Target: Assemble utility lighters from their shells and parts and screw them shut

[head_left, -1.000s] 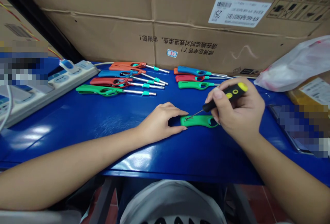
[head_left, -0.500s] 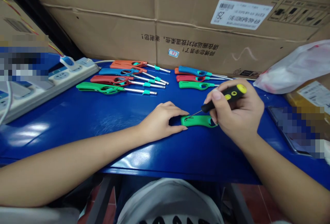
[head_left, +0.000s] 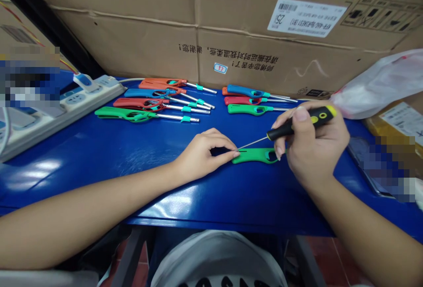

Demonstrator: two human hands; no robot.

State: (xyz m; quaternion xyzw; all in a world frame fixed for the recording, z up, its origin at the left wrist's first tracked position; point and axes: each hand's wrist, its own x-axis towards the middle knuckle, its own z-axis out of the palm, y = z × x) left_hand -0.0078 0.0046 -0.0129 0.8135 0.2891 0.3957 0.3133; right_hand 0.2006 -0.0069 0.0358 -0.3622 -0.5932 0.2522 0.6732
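A green lighter casing (head_left: 253, 155) lies flat on the blue table, its trigger opening toward the right. At its left end, the thumb and forefinger of my left hand (head_left: 214, 150) are pinched together at the tip of a screwdriver (head_left: 299, 124). Whatever the pinch holds is too small or hidden to make out. My right hand (head_left: 317, 146) is closed around the screwdriver's black and yellow handle, the thin shaft slanting down to the left. These right fingers partly cover the casing's right end.
Several long-necked lighters (head_left: 145, 104) lie in a row at the back left, with more lighters (head_left: 247, 109) at the back centre. A power strip (head_left: 76, 102) is on the left. A cardboard box (head_left: 158, 53) stands behind; a phone (head_left: 366, 163) and plastic bag (head_left: 380, 84) are right.
My left thumb and forefinger have left the sides of the casing's end and closed together at the screwdriver tip. My right hand has shifted right with the screwdriver, its shaft now lying flatter.
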